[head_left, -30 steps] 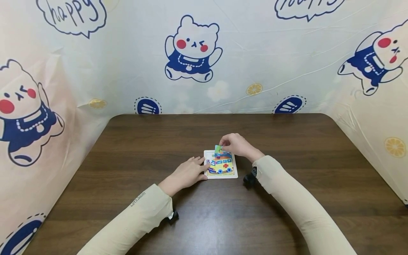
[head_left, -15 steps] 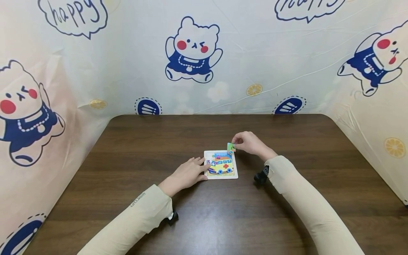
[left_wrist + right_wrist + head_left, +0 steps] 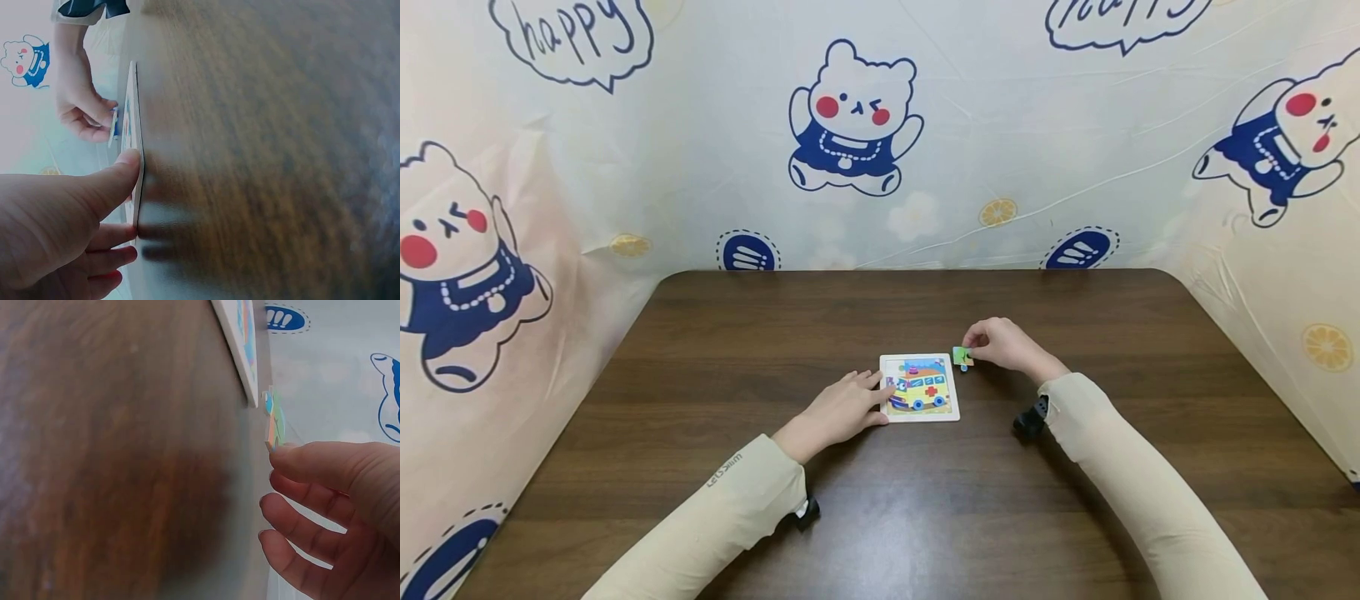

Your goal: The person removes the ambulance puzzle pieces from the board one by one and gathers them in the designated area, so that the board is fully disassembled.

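A small jigsaw puzzle in a white frame [image 3: 925,418] lies flat at the middle of the table, its picture a yellow ambulance with a red cross. At the picture's upper left is a pale bare patch. My left hand [image 3: 842,407] rests at the frame's left side with fingers extended, the index finger reaching over the picture and the thumb at the near left corner. Between thumb and fingertips, my right hand [image 3: 1006,343] pinches a green jigsaw piece [image 3: 962,356] just right of the frame's upper right corner. The right wrist view shows this piece [image 3: 273,419] nearly edge-on.
The brown wooden table [image 3: 737,333] extends all round the puzzle. Behind it and at both sides hangs a pale cloth [image 3: 970,117] printed with cartoon bears. A black wrist device [image 3: 1030,419] sits under the right cuff, another [image 3: 806,512] under the left.
My right hand has carried the green jigsaw piece from over the picture's top to the right, past the frame's corner, and lower. The left hand stays where it was.
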Motion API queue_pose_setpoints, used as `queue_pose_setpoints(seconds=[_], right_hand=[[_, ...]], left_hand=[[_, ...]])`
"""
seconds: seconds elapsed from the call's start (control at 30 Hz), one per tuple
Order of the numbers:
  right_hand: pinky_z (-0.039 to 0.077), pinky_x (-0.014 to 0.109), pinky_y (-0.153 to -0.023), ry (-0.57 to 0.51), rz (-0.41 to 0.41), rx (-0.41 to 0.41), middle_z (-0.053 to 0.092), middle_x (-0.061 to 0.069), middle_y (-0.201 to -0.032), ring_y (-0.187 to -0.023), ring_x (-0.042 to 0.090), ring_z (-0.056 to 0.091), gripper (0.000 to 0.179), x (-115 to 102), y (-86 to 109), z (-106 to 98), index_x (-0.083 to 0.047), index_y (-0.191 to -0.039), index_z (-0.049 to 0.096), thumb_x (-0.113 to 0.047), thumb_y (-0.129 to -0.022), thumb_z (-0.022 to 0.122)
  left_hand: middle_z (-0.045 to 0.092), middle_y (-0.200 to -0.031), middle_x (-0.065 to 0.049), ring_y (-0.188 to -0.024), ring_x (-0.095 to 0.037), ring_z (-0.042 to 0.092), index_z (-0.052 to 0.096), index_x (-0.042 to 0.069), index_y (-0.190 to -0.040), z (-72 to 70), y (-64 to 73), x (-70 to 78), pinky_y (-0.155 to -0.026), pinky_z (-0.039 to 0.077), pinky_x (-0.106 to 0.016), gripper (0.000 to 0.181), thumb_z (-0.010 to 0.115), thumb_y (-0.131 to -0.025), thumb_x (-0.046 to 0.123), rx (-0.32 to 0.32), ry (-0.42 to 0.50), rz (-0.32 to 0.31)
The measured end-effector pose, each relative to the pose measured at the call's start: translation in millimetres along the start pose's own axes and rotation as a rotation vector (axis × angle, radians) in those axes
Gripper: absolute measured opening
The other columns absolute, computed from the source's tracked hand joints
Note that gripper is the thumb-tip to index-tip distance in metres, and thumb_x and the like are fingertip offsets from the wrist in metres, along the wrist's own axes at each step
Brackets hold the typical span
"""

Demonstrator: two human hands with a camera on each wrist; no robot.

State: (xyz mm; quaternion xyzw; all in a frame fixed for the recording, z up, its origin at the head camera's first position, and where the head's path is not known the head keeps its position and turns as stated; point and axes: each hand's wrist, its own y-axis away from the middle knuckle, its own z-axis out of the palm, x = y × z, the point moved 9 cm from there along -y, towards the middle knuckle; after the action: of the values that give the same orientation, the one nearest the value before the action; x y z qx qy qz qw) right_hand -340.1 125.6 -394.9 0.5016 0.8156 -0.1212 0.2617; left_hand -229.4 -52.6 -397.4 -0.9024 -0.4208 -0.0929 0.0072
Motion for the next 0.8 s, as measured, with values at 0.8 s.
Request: queue_pose_setpoints(seconds=[0.8], right_hand=[[0.048,0.033,-0.072,0.063,-0.033,-0.022,0.062,0.003,-0.081,-0.074,0.02,0.051,0.005,7.7,4.0,5.1,-0.006,-0.086,0.069,-0.003,-0.081,0.068]], left_hand=[[0.042,-0.135,-0.022,-0.125,-0.035,0.038,0.052,0.006,-0.131,0.1,0.8,0.1,-0.105,0.026,-0.044,0.048,0.058,-0.09,0.031,-0.006,0.007,0.0]])
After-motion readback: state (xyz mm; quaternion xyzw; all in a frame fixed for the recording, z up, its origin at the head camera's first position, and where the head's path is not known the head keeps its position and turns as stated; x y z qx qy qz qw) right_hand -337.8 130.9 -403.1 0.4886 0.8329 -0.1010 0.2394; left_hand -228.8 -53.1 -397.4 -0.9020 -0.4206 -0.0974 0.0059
